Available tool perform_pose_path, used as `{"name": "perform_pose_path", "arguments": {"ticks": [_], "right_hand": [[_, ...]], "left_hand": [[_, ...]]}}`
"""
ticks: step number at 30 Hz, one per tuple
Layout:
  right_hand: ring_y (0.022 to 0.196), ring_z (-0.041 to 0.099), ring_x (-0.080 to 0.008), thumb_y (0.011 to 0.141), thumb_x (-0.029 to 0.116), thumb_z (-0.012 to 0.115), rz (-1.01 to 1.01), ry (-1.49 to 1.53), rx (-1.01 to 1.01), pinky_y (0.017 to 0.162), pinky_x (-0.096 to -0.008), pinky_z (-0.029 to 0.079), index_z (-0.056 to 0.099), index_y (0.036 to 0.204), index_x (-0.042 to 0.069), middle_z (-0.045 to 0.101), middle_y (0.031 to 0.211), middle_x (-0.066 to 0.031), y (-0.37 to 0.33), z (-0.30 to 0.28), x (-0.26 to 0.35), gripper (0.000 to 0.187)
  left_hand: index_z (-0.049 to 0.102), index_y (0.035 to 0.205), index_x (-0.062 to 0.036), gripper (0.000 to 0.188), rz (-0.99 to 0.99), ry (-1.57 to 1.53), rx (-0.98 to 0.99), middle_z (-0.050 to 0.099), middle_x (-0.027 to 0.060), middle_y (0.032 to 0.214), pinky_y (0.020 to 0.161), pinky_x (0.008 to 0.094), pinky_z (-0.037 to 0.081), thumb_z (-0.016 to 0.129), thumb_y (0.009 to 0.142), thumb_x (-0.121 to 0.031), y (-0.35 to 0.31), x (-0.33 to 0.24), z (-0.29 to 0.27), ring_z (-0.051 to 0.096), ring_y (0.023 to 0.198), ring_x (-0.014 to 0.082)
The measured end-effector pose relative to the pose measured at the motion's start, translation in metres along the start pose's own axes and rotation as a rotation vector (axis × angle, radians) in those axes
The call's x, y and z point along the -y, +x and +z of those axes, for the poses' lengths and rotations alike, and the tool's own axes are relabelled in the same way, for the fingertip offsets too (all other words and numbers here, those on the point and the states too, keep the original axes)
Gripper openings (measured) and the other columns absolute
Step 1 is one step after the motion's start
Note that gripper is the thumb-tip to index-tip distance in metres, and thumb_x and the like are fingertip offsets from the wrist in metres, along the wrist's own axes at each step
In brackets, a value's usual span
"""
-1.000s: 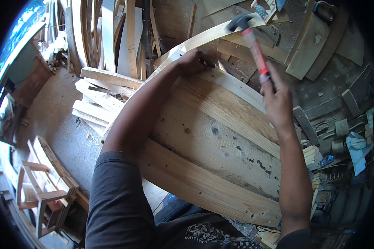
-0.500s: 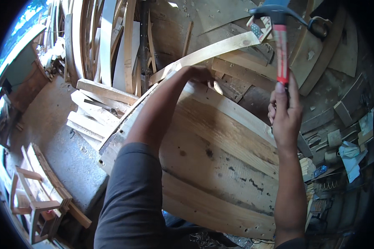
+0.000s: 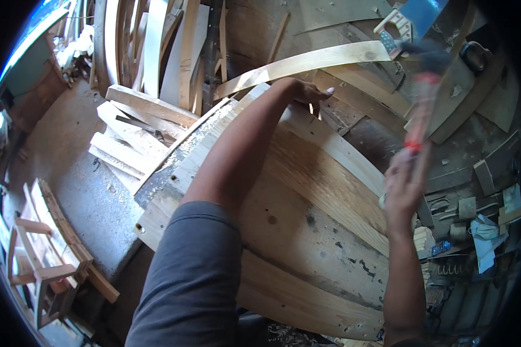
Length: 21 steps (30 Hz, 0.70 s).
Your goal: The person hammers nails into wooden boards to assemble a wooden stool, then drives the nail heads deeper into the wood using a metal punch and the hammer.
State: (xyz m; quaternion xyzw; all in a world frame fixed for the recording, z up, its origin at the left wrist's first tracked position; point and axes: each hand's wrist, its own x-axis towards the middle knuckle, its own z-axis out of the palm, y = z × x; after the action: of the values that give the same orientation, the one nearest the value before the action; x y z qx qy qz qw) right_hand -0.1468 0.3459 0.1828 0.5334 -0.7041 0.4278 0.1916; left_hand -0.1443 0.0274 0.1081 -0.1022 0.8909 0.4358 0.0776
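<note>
A claw hammer (image 3: pixel 421 113) with a dark head and a red-and-grey handle is blurred by motion. My right hand (image 3: pixel 404 185) is closed round its lower handle, above the right end of the workbench. The bench (image 3: pixel 283 202), of thick worn planks, lies under both arms. My left arm reaches across it, and my left hand (image 3: pixel 305 92) bends over the far edge. One finger points right while the others curl down, close to a small pale sliver; what they pinch, if anything, is hidden.
A long pale board (image 3: pixel 324 61) lies beyond the bench, near a handsaw (image 3: pixel 419 20) with a blue blade. Offcuts (image 3: pixel 133 139) are piled at the left, and tall planks (image 3: pixel 153 49) lean behind. A wooden frame (image 3: pixel 46 272) stands lower left. Black-handled scissors (image 3: pixel 474 58) lie far right.
The hammer's head has swung right and a little down, and my right hand has dropped slightly with it. My left hand has shifted right and one finger now stretches out. The view has shifted slightly.
</note>
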Motion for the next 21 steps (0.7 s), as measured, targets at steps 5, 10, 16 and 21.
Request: {"name": "perform_pose_path", "arguments": {"ticks": [5, 10, 16, 21], "right_hand": [[0.065, 0.053, -0.0111, 0.099, 0.017, 0.048, 0.300, -0.284, 0.684, 0.055, -0.0248, 0.046, 0.042, 0.142, 0.006, 0.058, 0.089, -0.0063, 0.005, -0.002, 0.019, 0.045], [0.074, 0.060, -0.0163, 0.098, 0.017, 0.051, 0.341, 0.358, 0.043, 0.064, -0.0303, 0.050, 0.045, 0.140, 0.006, 0.062, 0.098, -0.0133, 0.023, -0.006, 0.045, 0.044], [0.062, 0.052, -0.0118, 0.098, 0.018, 0.052, -0.124, -0.330, 0.454, 0.057, -0.0241, 0.045, 0.046, 0.139, 0.007, 0.055, 0.089, -0.0044, -0.009, 0.002, -0.023, 0.043], [0.064, 0.054, -0.0139, 0.098, 0.020, 0.052, 0.311, 0.268, 0.180, 0.059, -0.0259, 0.047, 0.049, 0.136, 0.008, 0.055, 0.088, -0.0054, 0.031, -0.022, 0.039, 0.040]], "left_hand": [[0.076, 0.096, -0.0128, 0.089, -0.071, -0.018, -0.067, 0.067, 0.0100, 0.109, 0.096, 0.0375, 0.043, 0.015, 0.089, -0.077, 0.013, 0.020, 0.003, 0.060, 0.099, 0.0226], [0.077, 0.093, -0.0124, 0.097, -0.111, 0.003, -0.028, 0.068, 0.0121, 0.106, 0.100, 0.0427, 0.040, 0.007, 0.087, -0.079, -0.007, 0.014, 0.002, 0.060, 0.098, 0.0282], [0.076, 0.102, -0.0142, 0.098, -0.086, -0.030, 0.012, 0.056, 0.0127, 0.131, 0.106, 0.0435, 0.035, 0.006, 0.085, -0.081, 0.018, 0.026, 0.002, 0.054, 0.116, 0.0308], [0.073, 0.108, -0.0114, 0.100, -0.195, -0.040, 0.012, 0.051, 0.0157, 0.138, 0.109, 0.0439, 0.030, 0.008, 0.083, -0.083, -0.001, 0.016, 0.009, 0.047, 0.126, 0.0323]]}}
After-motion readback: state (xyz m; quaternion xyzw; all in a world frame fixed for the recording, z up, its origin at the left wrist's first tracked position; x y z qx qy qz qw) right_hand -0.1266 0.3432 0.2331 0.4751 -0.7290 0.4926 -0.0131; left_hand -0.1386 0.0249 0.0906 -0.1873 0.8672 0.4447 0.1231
